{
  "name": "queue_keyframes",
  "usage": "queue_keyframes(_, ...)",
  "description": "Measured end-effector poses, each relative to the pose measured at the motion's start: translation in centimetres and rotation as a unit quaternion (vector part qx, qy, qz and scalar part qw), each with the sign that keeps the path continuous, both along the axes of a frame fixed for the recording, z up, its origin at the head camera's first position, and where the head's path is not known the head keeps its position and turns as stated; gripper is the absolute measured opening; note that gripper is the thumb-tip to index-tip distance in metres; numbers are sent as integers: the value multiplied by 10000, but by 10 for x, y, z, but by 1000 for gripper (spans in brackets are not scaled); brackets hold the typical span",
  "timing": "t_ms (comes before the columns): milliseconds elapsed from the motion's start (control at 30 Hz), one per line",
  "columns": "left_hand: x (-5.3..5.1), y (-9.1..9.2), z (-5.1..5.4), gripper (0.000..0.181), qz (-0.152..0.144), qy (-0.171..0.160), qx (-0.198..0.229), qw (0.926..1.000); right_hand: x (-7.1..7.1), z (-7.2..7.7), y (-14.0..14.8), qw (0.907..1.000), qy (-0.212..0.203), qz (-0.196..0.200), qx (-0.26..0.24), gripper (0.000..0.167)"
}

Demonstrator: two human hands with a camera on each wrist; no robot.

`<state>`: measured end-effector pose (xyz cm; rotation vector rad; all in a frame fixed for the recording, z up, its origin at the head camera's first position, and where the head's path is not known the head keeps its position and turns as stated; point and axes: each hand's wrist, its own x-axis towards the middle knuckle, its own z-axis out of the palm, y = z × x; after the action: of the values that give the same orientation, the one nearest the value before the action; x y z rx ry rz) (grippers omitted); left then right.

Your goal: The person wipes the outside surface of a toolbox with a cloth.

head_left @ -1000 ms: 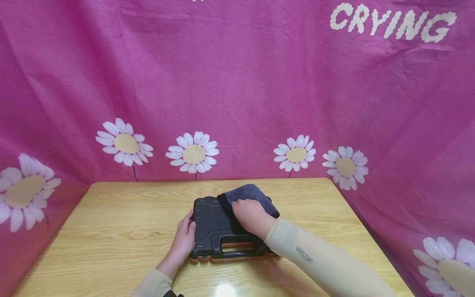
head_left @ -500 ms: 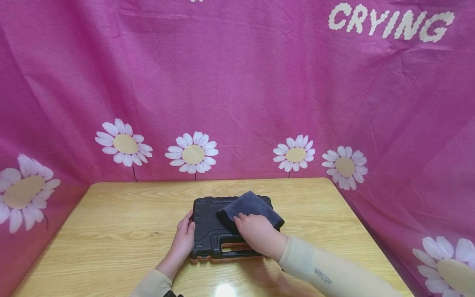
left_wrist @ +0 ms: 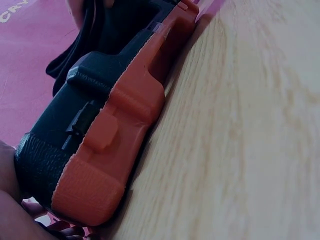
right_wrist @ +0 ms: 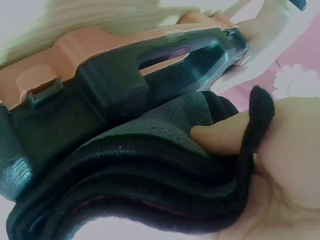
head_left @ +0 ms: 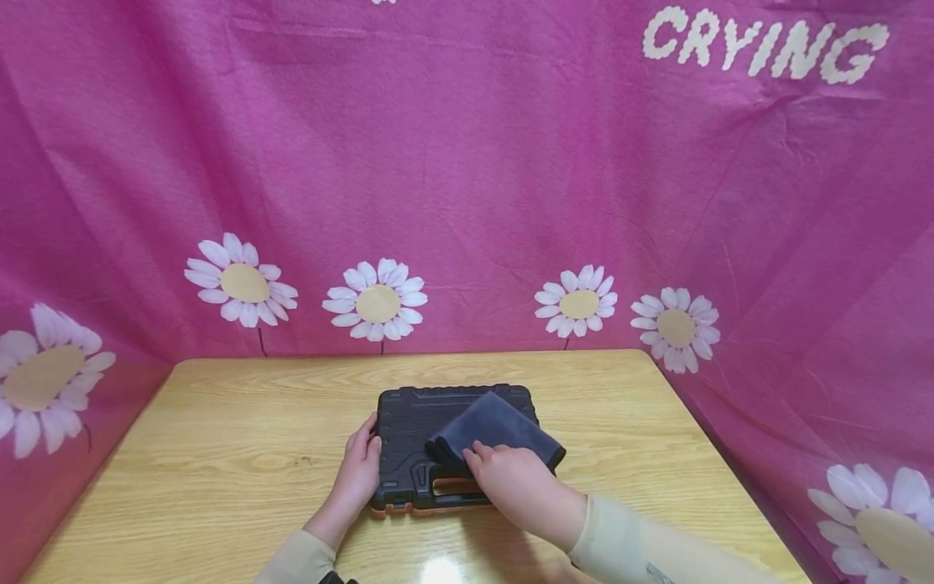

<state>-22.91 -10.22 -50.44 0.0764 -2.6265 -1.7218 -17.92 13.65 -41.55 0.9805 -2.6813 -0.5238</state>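
Note:
A black plastic carrying case [head_left: 409, 434] with an orange lower half lies flat on the wooden table, its handle towards me. My left hand [head_left: 357, 472] grips the case's left side; in the left wrist view, fingers [left_wrist: 15, 215] show around the near corner. My right hand [head_left: 521, 487] holds a folded dark grey cloth [head_left: 499, 426] with black edging over the right part of the case lid. Thumb and palm have the cloth's folded layers between them in the right wrist view. The cloth hides the lid's right side and part of the handle [right_wrist: 180, 70].
The light wooden table [head_left: 241, 454] extends around the case on every side. A pink curtain [head_left: 467, 178] printed with white daisies hangs behind the table and along both sides. Glare shows on the table's near part.
My right hand has drawn the cloth towards me and slightly right across the lid, uncovering the case's far edge. My left hand stays on the case, which keeps its place.

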Motion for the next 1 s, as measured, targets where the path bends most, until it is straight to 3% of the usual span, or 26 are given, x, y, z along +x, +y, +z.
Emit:
queue_keyframes(533, 1, -1, 0, 52, -15, -19, 14, 10000, 20, 0, 7, 9997, -140, 210, -61, 31)
queue_keyframes(800, 1, -1, 2, 52, -60, -65, 44, 10000, 15, 3, 9, 9988, -392, 161, -229, 33)
queue_keyframes(1000, 1, -1, 2, 53, -51, -125, 46, 9999, 3, 5, 12, 9964, -678, 100, -502, 35)
